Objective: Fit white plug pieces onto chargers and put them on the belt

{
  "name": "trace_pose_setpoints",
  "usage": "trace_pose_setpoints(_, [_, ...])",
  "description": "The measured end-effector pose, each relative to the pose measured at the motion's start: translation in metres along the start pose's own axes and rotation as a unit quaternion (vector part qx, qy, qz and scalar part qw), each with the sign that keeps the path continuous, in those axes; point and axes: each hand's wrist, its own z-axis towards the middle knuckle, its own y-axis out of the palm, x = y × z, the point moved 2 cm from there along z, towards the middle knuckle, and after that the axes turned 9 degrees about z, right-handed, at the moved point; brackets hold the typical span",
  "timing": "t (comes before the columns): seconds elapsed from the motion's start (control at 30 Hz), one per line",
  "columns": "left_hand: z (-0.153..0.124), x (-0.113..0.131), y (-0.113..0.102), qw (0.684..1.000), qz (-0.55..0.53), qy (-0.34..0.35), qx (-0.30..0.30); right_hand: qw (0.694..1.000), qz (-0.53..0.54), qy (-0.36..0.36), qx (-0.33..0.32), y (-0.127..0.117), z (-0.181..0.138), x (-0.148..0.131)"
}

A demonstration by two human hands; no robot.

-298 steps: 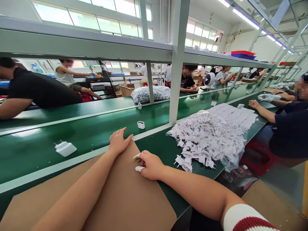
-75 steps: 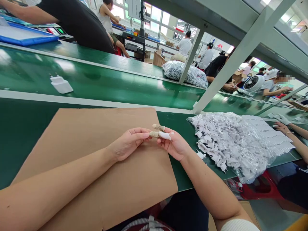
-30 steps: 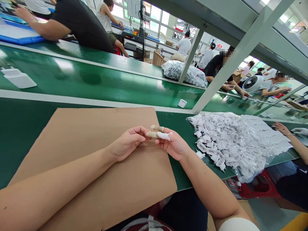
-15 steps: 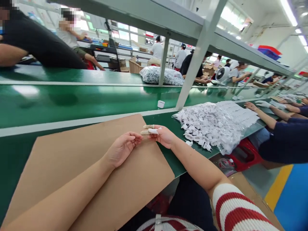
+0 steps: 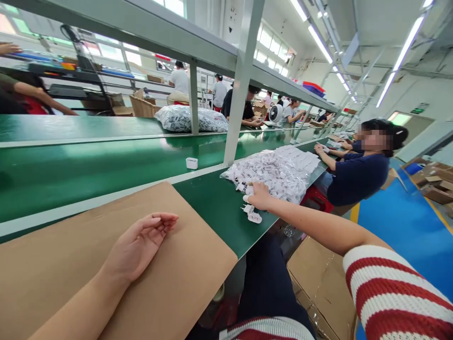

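My left hand [image 5: 141,243] rests palm inward over a flat brown cardboard sheet [image 5: 198,264], its fingers loosely curled with nothing in them. To the right, my right hand [image 5: 259,194] reaches down to the near left edge of a heap of white plug pieces [image 5: 279,170], partly under clear plastic. Pale covers sit on some of its fingertips, which blend with the white pieces, so whether they grip one is unclear. Just below that hand a few loose white plug pieces [image 5: 254,217] with pins lie on the green bench [image 5: 212,212].
A white frame post [image 5: 240,94] rises behind the heap and carries an overhead beam. One white housing [image 5: 191,163] stands on the green conveyor [image 5: 106,165]. Across it lies a filled plastic bag [image 5: 177,118]. A co-worker in dark blue [image 5: 364,174] sits at the right.
My right hand has moved away from my left hand, rightward to the heap's edge. My left hand stays over the cardboard. The view has turned right.
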Motion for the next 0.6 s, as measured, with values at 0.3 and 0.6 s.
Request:
trace_pose_setpoints(0.3, [-0.006,0.007,0.005,0.998,0.052,-0.022,0.007,0.992,-0.105,0.064,-0.01,-0.014,0.02,0.023])
trace_pose_setpoints(0.6, [-0.007,0.008,0.005,0.997,0.078,-0.018,0.009,0.975,-0.177,0.105,0.086,-0.03,0.069,0.026])
